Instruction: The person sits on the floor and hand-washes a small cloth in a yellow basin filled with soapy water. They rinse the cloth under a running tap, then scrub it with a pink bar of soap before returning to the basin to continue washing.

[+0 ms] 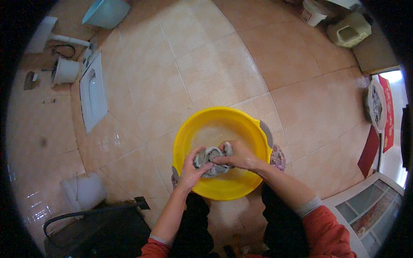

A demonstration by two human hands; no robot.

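Observation:
A bunched, wet grey-and-white cloth point(211, 161) is held by both hands over a yellow plastic basin point(222, 192) with grey handles. My left hand point(191, 169) grips the cloth's left side, fingers around it and thumb on its front. My right hand point(240, 157) pinches the cloth's right side, with one end of it sticking up between the fingers. Cloudy water point(213, 132) lies in the basin below. The basin stands on the tiled floor between my feet, and its bottom under the cloth is hidden.
A squat toilet point(93, 92) and a white bucket point(66, 71) are at the left, another bucket point(84, 190) at the lower left. A light blue basin point(106, 14) stands at the upper left. At the right are a filled basin point(382, 106) and a glazed door point(364, 206).

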